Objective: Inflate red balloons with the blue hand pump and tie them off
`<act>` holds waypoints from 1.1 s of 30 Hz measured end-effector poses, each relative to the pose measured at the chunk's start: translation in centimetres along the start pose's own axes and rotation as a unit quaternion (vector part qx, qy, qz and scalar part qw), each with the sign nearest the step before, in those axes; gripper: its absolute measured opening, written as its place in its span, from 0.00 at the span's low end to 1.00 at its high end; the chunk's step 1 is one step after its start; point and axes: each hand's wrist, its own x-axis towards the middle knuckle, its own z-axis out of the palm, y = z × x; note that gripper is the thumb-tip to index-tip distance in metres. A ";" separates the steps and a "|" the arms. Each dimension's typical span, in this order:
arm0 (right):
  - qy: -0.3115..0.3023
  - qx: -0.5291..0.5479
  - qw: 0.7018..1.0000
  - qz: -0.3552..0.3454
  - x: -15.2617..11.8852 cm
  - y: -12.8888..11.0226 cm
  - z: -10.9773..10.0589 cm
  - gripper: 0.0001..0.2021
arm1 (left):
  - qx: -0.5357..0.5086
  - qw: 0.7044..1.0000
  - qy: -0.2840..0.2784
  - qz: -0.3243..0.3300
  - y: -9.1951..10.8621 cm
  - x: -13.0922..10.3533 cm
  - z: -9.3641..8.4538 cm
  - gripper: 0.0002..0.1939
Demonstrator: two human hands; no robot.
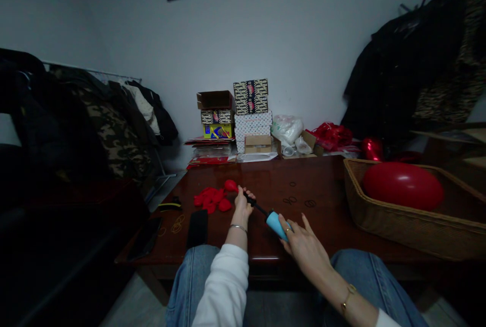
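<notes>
Flanking held blue pump (277,225), red balloons (210,199), basket (410,234), possibly a phone (197,229).

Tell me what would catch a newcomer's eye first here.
Probably the large red balloon in the wicker basket, at the right of the table. Next, the light-blue pump at the middle, gripped by the right hand. Then the pile of small red pieces, left of the left hand.

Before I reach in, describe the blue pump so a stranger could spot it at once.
Start at the brown table and look toward its near edge, left of the wicker basket. There the right hand holds the pump, with the left hand around its black front end. Its light-blue barrel sets it apart from the red balloons nearby.
</notes>
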 end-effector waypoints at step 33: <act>-0.002 0.019 1.000 -0.005 -0.1 0.1 0.2 0.25 | 0.015 0.999 0.033 0.024 -0.4 0.4 -0.7 0.18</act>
